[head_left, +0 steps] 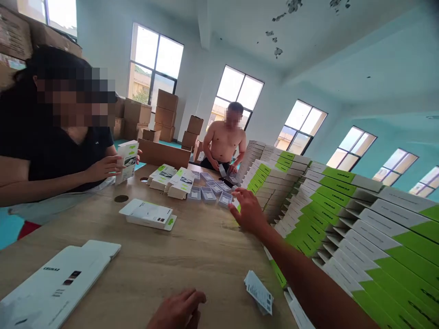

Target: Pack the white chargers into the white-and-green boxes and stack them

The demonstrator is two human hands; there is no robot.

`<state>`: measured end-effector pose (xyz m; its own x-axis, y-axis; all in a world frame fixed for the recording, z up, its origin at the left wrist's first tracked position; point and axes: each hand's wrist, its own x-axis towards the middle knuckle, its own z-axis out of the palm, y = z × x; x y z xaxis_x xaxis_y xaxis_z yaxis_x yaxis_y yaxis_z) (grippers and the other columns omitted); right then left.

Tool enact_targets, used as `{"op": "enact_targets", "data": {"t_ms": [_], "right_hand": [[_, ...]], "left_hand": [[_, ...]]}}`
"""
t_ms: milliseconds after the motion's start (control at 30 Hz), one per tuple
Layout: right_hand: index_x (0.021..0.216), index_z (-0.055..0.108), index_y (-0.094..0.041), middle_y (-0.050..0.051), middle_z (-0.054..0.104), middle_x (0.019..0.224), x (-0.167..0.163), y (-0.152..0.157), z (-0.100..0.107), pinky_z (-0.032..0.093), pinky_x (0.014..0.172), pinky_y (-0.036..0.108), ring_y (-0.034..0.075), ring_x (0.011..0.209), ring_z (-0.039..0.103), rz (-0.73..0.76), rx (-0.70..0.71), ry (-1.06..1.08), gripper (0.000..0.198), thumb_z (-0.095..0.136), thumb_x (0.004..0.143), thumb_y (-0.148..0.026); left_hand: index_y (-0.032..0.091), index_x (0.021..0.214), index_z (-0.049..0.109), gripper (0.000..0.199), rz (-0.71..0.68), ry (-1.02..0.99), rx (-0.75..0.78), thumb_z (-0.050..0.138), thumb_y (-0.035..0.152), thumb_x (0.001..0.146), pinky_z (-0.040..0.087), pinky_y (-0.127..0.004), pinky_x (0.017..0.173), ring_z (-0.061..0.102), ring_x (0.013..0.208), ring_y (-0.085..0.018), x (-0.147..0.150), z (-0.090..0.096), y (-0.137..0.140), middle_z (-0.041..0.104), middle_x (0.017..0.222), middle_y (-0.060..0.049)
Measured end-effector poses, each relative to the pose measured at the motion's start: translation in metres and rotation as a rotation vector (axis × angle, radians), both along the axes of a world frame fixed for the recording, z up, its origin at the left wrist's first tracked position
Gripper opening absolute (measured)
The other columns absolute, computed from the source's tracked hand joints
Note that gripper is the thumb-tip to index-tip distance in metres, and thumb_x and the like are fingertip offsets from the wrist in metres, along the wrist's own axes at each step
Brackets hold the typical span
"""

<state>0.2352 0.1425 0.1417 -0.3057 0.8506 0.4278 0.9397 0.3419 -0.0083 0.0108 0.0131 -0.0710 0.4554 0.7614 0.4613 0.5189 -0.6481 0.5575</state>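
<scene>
My right hand (pixel 249 211) reaches out over the far part of the table, fingers apart and nothing in them. Just beyond its fingertips lies a clear plastic case (pixel 225 199), one of several grouped there. My left hand (pixel 178 310) rests low over the near table edge, fingers loosely bent and holding nothing I can see. To its right sits a small pile of printed leaflets (pixel 259 292). A flat white carton (pixel 58 283) lies at the near left. Farther off is a white and green box (pixel 149 213) with its flap out.
Tall stacks of white and green boxes (pixel 318 205) line the table's right side. Packed boxes (pixel 180 180) lie mid-table. A person at the left holds a box (pixel 127 160); another person (pixel 224 141) works at the far end. Brown cartons (pixel 166 112) stand by the wall.
</scene>
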Motion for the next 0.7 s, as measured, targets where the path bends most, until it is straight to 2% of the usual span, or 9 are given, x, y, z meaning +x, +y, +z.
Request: {"op": "enact_targets", "data": {"t_ms": [67, 133, 233, 300, 367, 433, 533, 600, 700], "right_hand": [[0.125, 0.068, -0.025, 0.007, 0.064, 0.139, -0.034, -0.036, -0.078, 0.046, 0.106, 0.034, 0.024, 0.126, 0.059, 0.233, -0.206, -0.030, 0.040, 0.069, 0.090, -0.045], [0.128, 0.066, -0.026, 0.009, 0.062, 0.142, -0.057, -0.072, -0.145, 0.048, 0.105, 0.039, 0.028, 0.129, 0.058, 0.412, -0.383, 0.088, 0.044, 0.075, 0.086, -0.033], [0.119, 0.068, -0.025, 0.012, 0.062, 0.142, -0.072, -0.098, -0.199, 0.045, 0.108, 0.051, 0.033, 0.133, 0.054, 0.380, -0.434, 0.204, 0.033, 0.071, 0.087, -0.020], [0.111, 0.069, -0.026, 0.010, 0.066, 0.134, -0.076, -0.090, -0.204, 0.045, 0.108, 0.050, 0.031, 0.128, 0.057, 0.364, -0.446, 0.267, 0.026, 0.070, 0.086, -0.017], [0.111, 0.069, -0.025, 0.010, 0.068, 0.129, -0.088, -0.065, -0.195, 0.045, 0.108, 0.046, 0.029, 0.124, 0.059, 0.358, -0.454, 0.310, 0.029, 0.071, 0.084, -0.017], [0.124, 0.065, -0.023, 0.013, 0.063, 0.136, -0.109, -0.031, -0.181, 0.041, 0.112, 0.044, 0.029, 0.130, 0.055, 0.338, -0.457, 0.354, 0.045, 0.075, 0.080, -0.019], [0.146, 0.048, -0.021, 0.017, 0.045, 0.156, -0.157, 0.024, -0.161, 0.031, 0.119, 0.048, 0.033, 0.147, 0.037, 0.289, -0.470, 0.436, 0.082, 0.083, 0.072, -0.027], [0.151, 0.043, -0.022, 0.018, 0.037, 0.160, -0.187, 0.050, -0.150, 0.026, 0.120, 0.053, 0.038, 0.151, 0.028, 0.262, -0.501, 0.503, 0.099, 0.089, 0.064, -0.031], [0.142, 0.054, -0.021, 0.019, 0.047, 0.152, -0.209, 0.067, -0.140, 0.025, 0.117, 0.059, 0.042, 0.145, 0.037, 0.271, -0.567, 0.627, 0.092, 0.091, 0.059, -0.033]], "left_hand": [[0.026, 0.095, 0.070, 0.027, -0.008, 0.039, -0.096, 0.054, 0.007, 0.084, 0.051, -0.023, 0.065, 0.072, 0.068, -0.018, 0.001, 0.015, -0.011, 0.077, 0.078, 0.001], [0.023, 0.076, 0.068, 0.017, -0.029, 0.041, -0.102, 0.060, 0.015, 0.089, 0.050, -0.025, 0.066, 0.071, 0.068, -0.020, 0.000, 0.028, -0.017, 0.076, 0.072, -0.001], [0.021, 0.060, 0.060, 0.036, -0.036, -0.006, -0.059, 0.060, 0.026, 0.095, 0.049, -0.028, 0.069, 0.066, 0.061, -0.019, -0.002, 0.040, -0.021, 0.072, 0.063, -0.003], [0.021, 0.059, 0.059, 0.041, -0.027, -0.071, -0.055, 0.054, 0.028, 0.099, 0.047, -0.028, 0.066, 0.061, 0.055, -0.017, -0.004, 0.044, -0.023, 0.067, 0.057, -0.002], [0.022, 0.069, 0.064, 0.037, 0.003, -0.175, -0.072, 0.047, 0.029, 0.102, 0.046, -0.027, 0.065, 0.061, 0.057, -0.016, -0.005, 0.047, -0.025, 0.067, 0.061, -0.001], [0.022, 0.090, 0.069, 0.029, 0.065, -0.308, -0.084, 0.044, 0.031, 0.103, 0.048, -0.028, 0.070, 0.064, 0.066, -0.018, -0.007, 0.048, -0.026, 0.070, 0.073, -0.002], [0.023, 0.114, 0.065, 0.027, 0.157, -0.488, -0.124, 0.045, 0.038, 0.104, 0.048, -0.029, 0.070, 0.061, 0.067, -0.017, -0.013, 0.048, -0.022, 0.068, 0.079, -0.002], [0.023, 0.115, 0.064, 0.031, 0.210, -0.622, -0.197, 0.048, 0.047, 0.103, 0.046, -0.027, 0.063, 0.056, 0.063, -0.016, -0.019, 0.046, -0.013, 0.062, 0.073, 0.000], [0.022, 0.110, 0.061, 0.045, 0.303, -0.963, -0.379, 0.059, 0.063, 0.093, 0.040, -0.023, 0.052, 0.049, 0.056, -0.013, -0.028, 0.045, 0.007, 0.056, 0.071, 0.002]]}}
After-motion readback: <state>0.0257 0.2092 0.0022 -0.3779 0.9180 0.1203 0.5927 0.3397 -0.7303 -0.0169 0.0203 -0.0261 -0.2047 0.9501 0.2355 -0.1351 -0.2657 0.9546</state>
